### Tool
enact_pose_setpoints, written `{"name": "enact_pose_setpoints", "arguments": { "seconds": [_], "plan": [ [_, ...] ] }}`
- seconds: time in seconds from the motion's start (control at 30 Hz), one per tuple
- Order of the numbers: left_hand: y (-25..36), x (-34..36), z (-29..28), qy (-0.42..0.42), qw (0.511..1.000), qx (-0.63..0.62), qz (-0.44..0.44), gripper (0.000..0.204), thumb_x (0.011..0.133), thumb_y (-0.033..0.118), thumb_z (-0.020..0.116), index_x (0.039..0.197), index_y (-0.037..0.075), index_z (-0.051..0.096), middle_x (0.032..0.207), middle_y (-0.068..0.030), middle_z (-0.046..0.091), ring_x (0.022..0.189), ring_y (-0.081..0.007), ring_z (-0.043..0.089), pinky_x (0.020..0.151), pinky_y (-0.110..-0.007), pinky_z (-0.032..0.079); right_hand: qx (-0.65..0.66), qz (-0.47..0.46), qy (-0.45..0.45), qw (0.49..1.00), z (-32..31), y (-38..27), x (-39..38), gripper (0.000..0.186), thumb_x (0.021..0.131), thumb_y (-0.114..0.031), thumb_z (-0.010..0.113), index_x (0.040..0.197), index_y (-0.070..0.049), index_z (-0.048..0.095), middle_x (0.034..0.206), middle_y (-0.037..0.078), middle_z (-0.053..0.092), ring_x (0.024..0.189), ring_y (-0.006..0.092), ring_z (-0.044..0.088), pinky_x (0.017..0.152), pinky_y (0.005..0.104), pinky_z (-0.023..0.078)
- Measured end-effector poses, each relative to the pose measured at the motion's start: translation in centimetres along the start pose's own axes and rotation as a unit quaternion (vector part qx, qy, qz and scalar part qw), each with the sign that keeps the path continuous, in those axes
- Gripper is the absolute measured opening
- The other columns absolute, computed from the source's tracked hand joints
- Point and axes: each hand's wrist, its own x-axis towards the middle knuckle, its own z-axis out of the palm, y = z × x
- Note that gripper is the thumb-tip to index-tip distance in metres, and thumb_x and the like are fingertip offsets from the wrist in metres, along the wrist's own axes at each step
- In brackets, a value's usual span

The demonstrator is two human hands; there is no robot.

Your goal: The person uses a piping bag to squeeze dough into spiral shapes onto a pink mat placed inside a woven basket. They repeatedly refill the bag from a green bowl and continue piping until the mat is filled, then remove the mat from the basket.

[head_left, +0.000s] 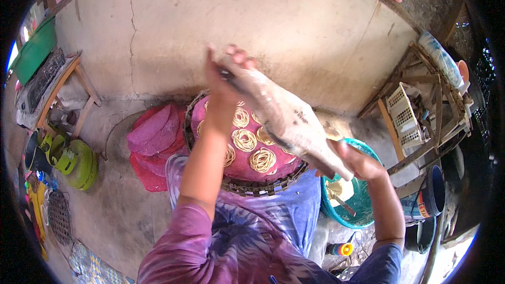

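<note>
A long, pale wooden tool [294, 113], smeared with dough or flour, slants through the air above my lap. My left hand [226, 76] is wrapped about its upper end, the fingers blurred by motion. Around the lower right end, my right hand [360, 160] is closed, thumb on top. Under the tool, a round woven tray [247, 186] rests on my lap, lined with pink cloth [239, 171]. Several coiled nests of pale noodle strands [263, 160] lie on that cloth; the tool and my left forearm hide some.
To the right stands a teal basin [360, 218] with pale dough [339, 189] and a flat utensil inside. Folded pink cloths [152, 137] lie on the left, near a green gas cylinder [81, 165]. A wooden rack [392, 126] holds a white basket [402, 108] by the wall.
</note>
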Motion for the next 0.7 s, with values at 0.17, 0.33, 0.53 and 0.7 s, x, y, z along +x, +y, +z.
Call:
{"name": "enact_pose_setpoints", "arguments": {
  "seconds": [0.17,0.33,0.53,0.7],
  "plan": [
    [6.8,-7.9,14.0,-0.056,0.971,0.232,0.019,0.068,0.099,0.062,0.02,0.067,0.02,0.062,0.059,-0.0009,0.063,0.045,-0.0186,0.054,0.056,-0.033,0.046,-0.009,0.043,0.137,0.99,-0.3,6.1,0.0,0.057,0.101,-0.046,0.046,0.135,0.0,0.05,0.11,0.015,0.065,0.094,0.0235,0.064,0.085,0.0358,0.051],
    [6.2,-17.3,17.3,-0.018,0.909,0.381,-0.168,0.114,0.084,0.083,0.003,0.066,-0.013,0.063,0.063,-0.03,0.062,0.049,-0.0428,0.062,0.053,-0.055,0.055,-0.216,0.033,0.396,0.892,-0.2,15.7,5.6,0.028,0.092,-0.024,0.063,0.101,0.003,0.063,0.083,0.018,0.069,0.078,0.0299,0.068,0.07,0.0371,0.053],
    [1.2,-22.4,15.2,0.134,0.861,0.456,-0.183,0.111,0.087,0.079,0.005,0.069,-0.013,0.063,0.064,-0.0302,0.062,0.054,-0.044,0.062,0.059,-0.055,0.053,-0.279,-0.069,0.493,0.821,-5.0,17.8,10.8,0.028,0.09,-0.026,0.062,0.102,-0.001,0.064,0.085,0.023,0.068,0.084,0.0379,0.067,0.074,0.0426,0.052],
    [-0.8,-23.4,14.0,0.171,0.883,0.398,-0.181,0.104,0.092,0.074,0.015,0.078,-0.017,0.064,0.076,-0.0293,0.065,0.072,-0.0389,0.067,0.074,-0.044,0.055,-0.261,-0.006,0.449,0.854,-8.9,16.7,15.5,0.027,0.087,-0.026,0.064,0.095,-0.001,0.07,0.085,0.022,0.069,0.084,0.0354,0.068,0.073,0.0418,0.052]
  ]
}}
